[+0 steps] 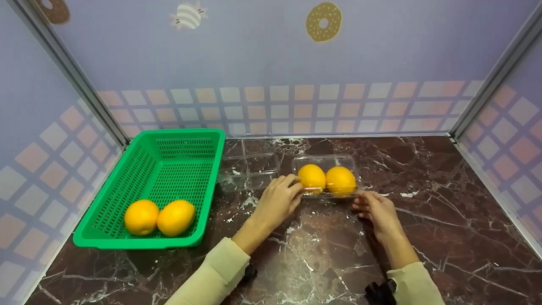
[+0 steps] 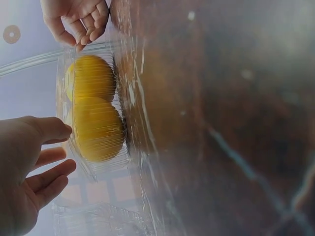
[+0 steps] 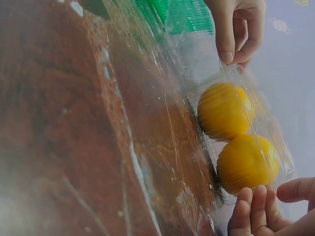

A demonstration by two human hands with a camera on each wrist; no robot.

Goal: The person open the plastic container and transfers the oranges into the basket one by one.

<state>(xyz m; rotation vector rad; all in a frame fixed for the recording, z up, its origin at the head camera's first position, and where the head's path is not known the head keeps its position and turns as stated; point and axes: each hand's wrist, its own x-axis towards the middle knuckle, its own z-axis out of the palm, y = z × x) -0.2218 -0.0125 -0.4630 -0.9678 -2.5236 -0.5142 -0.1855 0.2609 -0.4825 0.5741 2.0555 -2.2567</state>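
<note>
A clear plastic container [image 1: 327, 160] holding two oranges [image 1: 341, 180] sits on the marble-patterned bench [image 1: 444, 224], right of a green perforated basket [image 1: 182, 173] with two more oranges [image 1: 176, 218]. The left hand [image 1: 277, 198] pinches the container's near left edge; the right hand [image 1: 379, 212] pinches its near right corner. Another clear container [image 1: 250, 163] stands between container and basket.

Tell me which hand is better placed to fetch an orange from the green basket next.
Probably the left hand: it is nearer the green basket and its two oranges. The right hand is farther, at the right end of the loaded clear container.
</note>
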